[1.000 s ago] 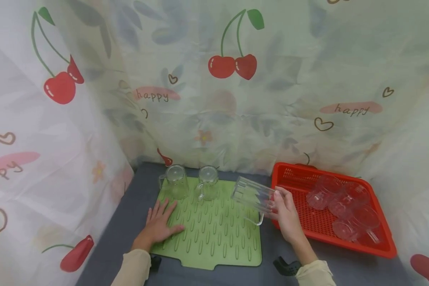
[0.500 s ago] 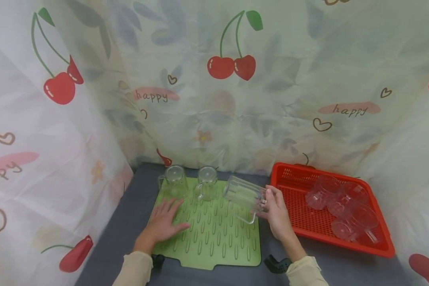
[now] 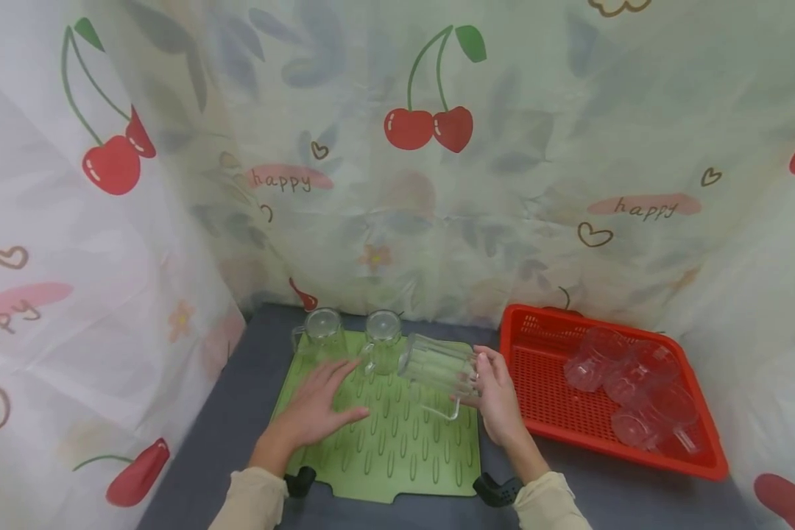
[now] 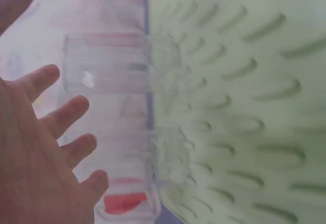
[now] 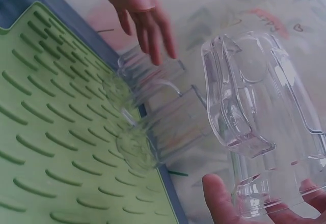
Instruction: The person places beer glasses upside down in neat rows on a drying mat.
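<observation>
Two clear mugs, the nearer-left one [image 3: 323, 335] and its neighbour [image 3: 384, 342], stand upside down on the green mat [image 3: 397, 471], just beyond the left hand [image 3: 314, 408]. Left hand: fingers spread, thumb well apart, raised over the mat, has hold of nothing. Right hand [image 3: 500, 397]: thumb and fingers curled round one end of a third mug [image 3: 437, 364], partly closed to its width. That mug is tilted in the air over the mat, between the hands, its handle on the person's side. Right of the right hand, a red basket [image 3: 636, 458] on the dark surface [image 3: 199, 442]; several clear glasses [image 3: 586, 368] clustered inside, at the side farther from that hand.
</observation>
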A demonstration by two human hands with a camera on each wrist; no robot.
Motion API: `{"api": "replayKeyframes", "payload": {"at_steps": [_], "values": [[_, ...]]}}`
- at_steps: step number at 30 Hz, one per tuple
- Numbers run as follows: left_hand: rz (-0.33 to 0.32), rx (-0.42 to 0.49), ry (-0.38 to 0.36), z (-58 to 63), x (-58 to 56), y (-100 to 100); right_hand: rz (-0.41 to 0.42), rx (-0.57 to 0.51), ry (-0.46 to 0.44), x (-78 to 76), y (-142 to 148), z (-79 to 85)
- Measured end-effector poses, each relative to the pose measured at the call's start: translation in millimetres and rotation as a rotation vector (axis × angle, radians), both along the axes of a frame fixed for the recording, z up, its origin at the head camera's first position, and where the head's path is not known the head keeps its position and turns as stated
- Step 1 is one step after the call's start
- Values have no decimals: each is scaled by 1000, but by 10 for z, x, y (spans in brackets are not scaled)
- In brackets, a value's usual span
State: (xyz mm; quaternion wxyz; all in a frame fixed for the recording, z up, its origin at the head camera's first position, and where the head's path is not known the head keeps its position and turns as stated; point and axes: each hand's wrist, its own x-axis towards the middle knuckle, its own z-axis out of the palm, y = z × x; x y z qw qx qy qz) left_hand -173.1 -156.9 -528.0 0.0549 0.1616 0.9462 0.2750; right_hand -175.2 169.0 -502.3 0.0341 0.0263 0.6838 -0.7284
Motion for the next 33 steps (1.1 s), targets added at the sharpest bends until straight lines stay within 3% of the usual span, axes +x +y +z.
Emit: {"api": "replayKeyframes", "payload": {"at_steps": [9, 20, 27, 33], "values": [[-20, 213, -6, 246, -50, 190, 9, -23, 2, -20, -92, -60], [-98, 373, 37, 460, -126, 492, 10, -61, 15, -24, -198, -106], [-159, 430, 49, 481, -131, 683, 27, -71, 20, -5, -216, -105], [-162, 446, 36, 444, -127, 787, 43, -82, 43, 17, -232, -112]]}}
